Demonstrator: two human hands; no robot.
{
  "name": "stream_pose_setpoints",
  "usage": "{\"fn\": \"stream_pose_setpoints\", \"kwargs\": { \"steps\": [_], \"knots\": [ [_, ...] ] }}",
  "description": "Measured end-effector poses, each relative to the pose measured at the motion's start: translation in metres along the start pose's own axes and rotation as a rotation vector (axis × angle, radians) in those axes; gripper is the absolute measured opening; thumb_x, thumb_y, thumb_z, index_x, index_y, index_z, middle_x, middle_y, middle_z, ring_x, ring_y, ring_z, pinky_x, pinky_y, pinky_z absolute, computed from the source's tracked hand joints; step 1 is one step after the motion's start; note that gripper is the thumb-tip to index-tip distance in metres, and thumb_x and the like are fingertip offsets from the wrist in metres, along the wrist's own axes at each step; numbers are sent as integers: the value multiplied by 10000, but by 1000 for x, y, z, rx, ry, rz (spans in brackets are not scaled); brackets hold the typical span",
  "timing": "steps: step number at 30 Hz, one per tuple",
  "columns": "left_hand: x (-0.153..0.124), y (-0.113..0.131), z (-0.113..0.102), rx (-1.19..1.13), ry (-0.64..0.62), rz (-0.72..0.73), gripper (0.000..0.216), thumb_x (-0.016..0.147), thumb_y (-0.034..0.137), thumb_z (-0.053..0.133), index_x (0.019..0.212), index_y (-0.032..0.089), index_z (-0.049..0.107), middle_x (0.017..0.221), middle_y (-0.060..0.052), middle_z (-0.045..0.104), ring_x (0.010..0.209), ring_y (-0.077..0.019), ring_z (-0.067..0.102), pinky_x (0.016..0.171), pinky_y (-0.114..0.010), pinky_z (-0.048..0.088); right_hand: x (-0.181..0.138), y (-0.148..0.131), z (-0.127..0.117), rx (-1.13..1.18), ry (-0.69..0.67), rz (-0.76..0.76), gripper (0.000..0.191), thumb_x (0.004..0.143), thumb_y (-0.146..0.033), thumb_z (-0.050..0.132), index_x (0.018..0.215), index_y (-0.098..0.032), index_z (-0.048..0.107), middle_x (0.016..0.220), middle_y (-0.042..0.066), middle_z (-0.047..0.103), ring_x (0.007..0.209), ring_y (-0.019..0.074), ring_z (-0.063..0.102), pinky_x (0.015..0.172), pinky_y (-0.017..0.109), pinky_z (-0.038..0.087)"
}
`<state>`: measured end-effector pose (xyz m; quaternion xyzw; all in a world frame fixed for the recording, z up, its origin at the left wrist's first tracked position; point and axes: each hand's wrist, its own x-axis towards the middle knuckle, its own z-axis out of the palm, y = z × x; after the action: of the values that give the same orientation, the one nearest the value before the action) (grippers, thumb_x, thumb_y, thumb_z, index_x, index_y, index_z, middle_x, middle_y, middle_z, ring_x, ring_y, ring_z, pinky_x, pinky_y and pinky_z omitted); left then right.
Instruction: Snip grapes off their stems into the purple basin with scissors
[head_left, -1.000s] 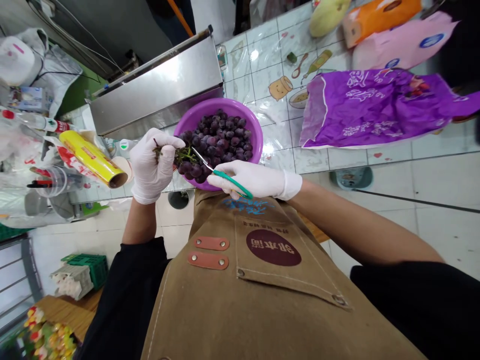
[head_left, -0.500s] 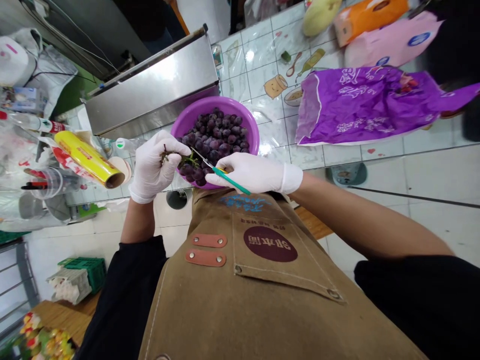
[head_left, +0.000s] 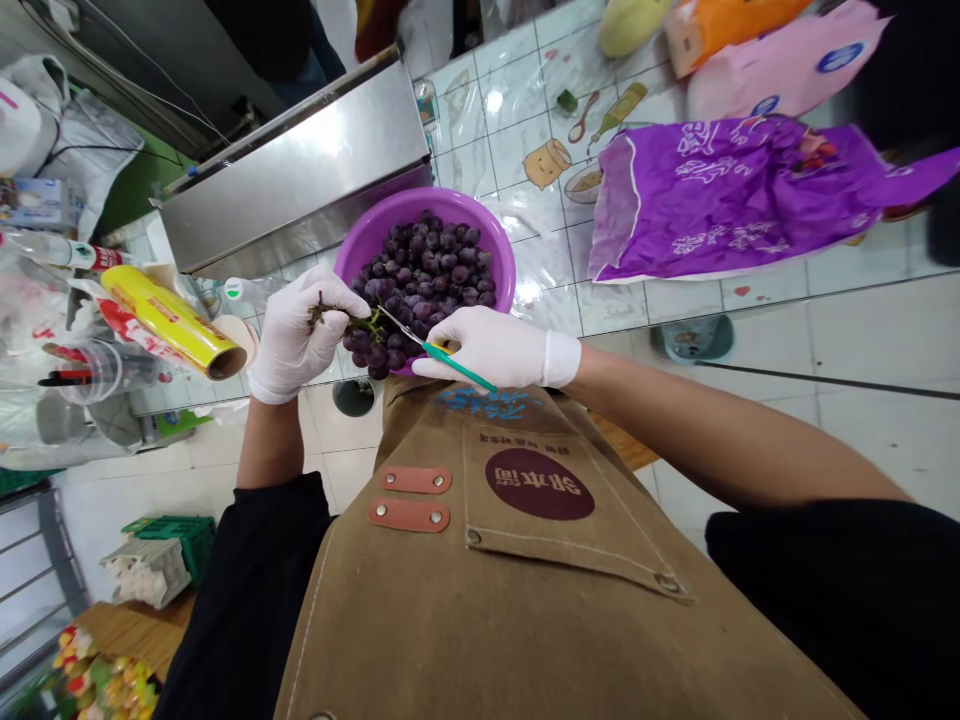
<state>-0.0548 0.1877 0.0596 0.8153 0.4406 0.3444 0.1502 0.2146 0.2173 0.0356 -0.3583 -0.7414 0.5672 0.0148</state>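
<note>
Scissors (head_left: 459,368) have dipped slightly toward the stem (head_left: 363,322) — my right hand (head_left: 495,346) curled round their handles, my left hand (head_left: 300,325) pinching that stem at the bowl's (head_left: 505,262) eight o'clock — grapes (head_left: 444,262) inside, at my twelve.

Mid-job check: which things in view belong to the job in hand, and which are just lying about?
Job in hand:
stem, in left grip
scissors, in right grip
grapes
bowl holding grapes

Apparently just lying about:
purple bag
yellow roll
pink pack
orange pack
</note>
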Motion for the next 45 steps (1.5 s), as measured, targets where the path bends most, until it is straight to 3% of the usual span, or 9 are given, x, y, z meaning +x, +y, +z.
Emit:
{"fn": "stream_pose_setpoints", "kwargs": {
  "steps": [5, 9, 16, 24, 30, 36, 41, 45],
  "knots": [
    [0, 2, 2, 18, -75, -28, 601, 1118, 737, 460, 885, 260, 742, 802, -64, 733, 749, -215, 692, 696, -397, 549, -2, 3, 4, 187, -119, 115, 596, 951, -682, 796, 684, -218, 533, 555, -40, 526, 541, 114, 411, 594, 301, 337],
    [1, 4, 5, 17, -77, -9, 572, 1128, 709, 466, 896, 267, 745, 803, -60, 742, 748, -214, 692, 698, -397, 544, -1, 4, 5, 355, -140, 97, 638, 932, -754, 778, 700, -226, 506, 550, -49, 514, 516, 111, 458, 556, 288, 367],
    [3, 1, 8, 37, -70, -55, 647, 1102, 786, 427, 869, 266, 734, 807, -71, 731, 734, -218, 676, 688, -402, 540, -2, 7, 1, 146, -68, 89, 588, 954, -619, 804, 631, -207, 536, 491, -51, 511, 501, 93, 397, 592, 299, 310],
    [0, 0, 8, -7, -48, -17, 553, 1126, 710, 467, 921, 272, 736, 827, -60, 725, 757, -218, 679, 712, -411, 555, -12, 16, 9, 269, -69, 89, 571, 966, -650, 798, 689, -213, 558, 487, -49, 550, 470, 101, 462, 564, 283, 375],
    [-1, -1, 4, 56, 5, -30, 576, 1121, 734, 451, 917, 280, 740, 825, -61, 721, 760, -221, 684, 715, -424, 557, -24, 26, 8, 548, -159, -5, 642, 1017, -817, 645, 986, -177, 682, 614, -28, 604, 552, 125, 529, 566, 267, 440],
    [-3, -5, -1, 45, -12, -120, 672, 1075, 838, 370, 908, 297, 733, 851, -89, 696, 831, -263, 710, 772, -484, 597, -22, 23, 5, 562, -164, -23, 574, 1078, -735, 635, 953, -174, 642, 663, -15, 613, 576, 114, 542, 561, 240, 453],
    [1, -6, -1, -86, 23, -24, 533, 1107, 721, 496, 925, 297, 762, 859, -70, 682, 813, -240, 705, 774, -457, 590, -9, 15, 6, 607, -332, 56, 551, 1150, -631, 563, 1035, -120, 732, 675, 2, 632, 546, 116, 560, 555, 244, 480],
    [1, -13, -2, -212, 10, 5, 516, 1088, 704, 564, 926, 277, 804, 825, -58, 653, 789, -224, 704, 750, -417, 594, -22, 15, 1, 644, -167, 54, 524, 1161, -623, 537, 1015, -144, 691, 673, -12, 600, 553, 116, 552, 565, 245, 475]
  ]
}}
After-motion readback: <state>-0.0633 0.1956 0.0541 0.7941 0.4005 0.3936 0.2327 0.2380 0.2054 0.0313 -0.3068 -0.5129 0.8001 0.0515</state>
